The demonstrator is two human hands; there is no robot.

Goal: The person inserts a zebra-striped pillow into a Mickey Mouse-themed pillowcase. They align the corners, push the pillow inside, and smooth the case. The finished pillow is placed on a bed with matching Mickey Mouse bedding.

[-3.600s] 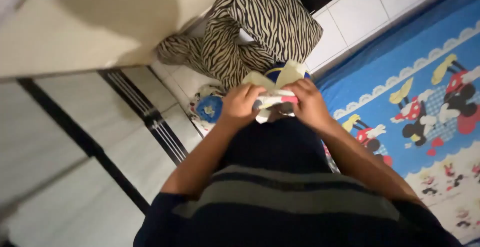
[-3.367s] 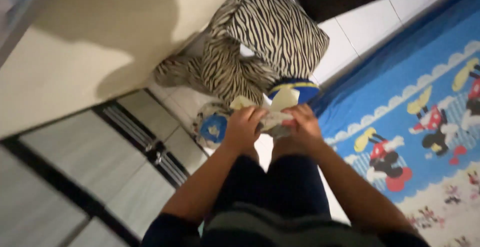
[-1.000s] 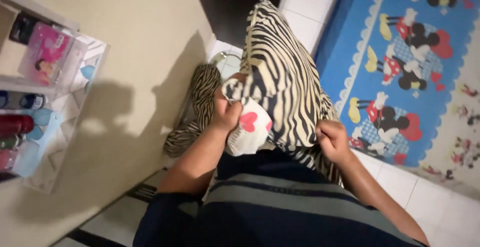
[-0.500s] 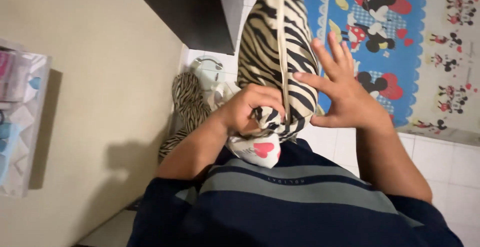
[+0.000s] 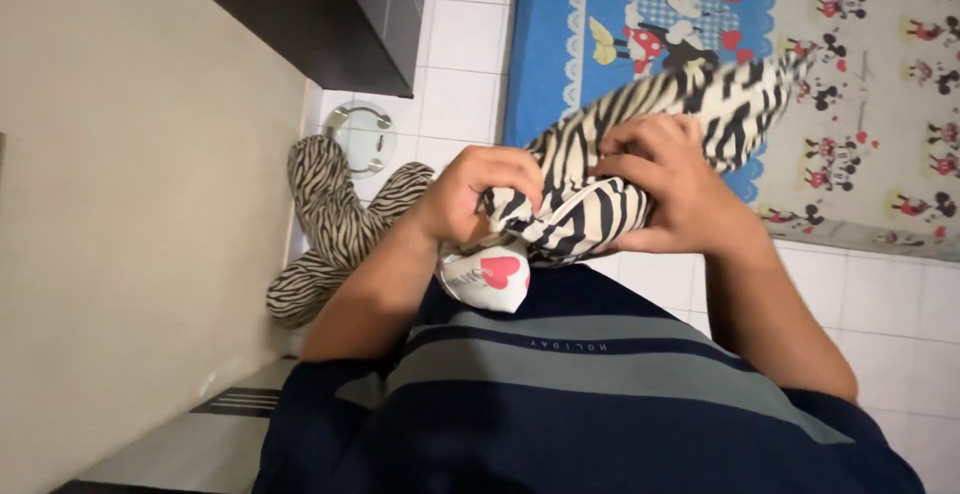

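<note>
Head view, looking down past a dark striped shirt [image 5: 600, 394].

Left hand [image 5: 478, 194]: closed in a fist around the bunched near end of a zebra-striped cloth [image 5: 640, 154]. Also pinned under the same fist, a small white cloth with a red heart [image 5: 487, 276], hanging just below the knuckles against the chest. Judged to be held there so that one hand keeps both pieces together.

Right hand [image 5: 665, 186]: closed over the zebra-striped cloth from above, fingers curled onto the fabric, touching the left hand's end of the bundle. Far end of the cloth seen trailing out to the right, blurred, above the floor. Grip on both sides judged to be gathering or compressing the fabric at chest height, clear of the floor.

Surroundings: a second heap of zebra-striped fabric [image 5: 335, 224] lying on the white tiled floor [image 5: 460, 44] by the cream wall [image 5: 120, 214], well apart from the hands. Just beside that heap, a round glass scale [image 5: 362, 138]. Further out, a blue cartoon-print mat [image 5: 560, 44] and a paler printed mat [image 5: 880, 84] alongside it. Dark cabinet [image 5: 320, 9] standing against the wall at the top.

Not determinable: whether the white cloth is folded or merely crumpled.
</note>
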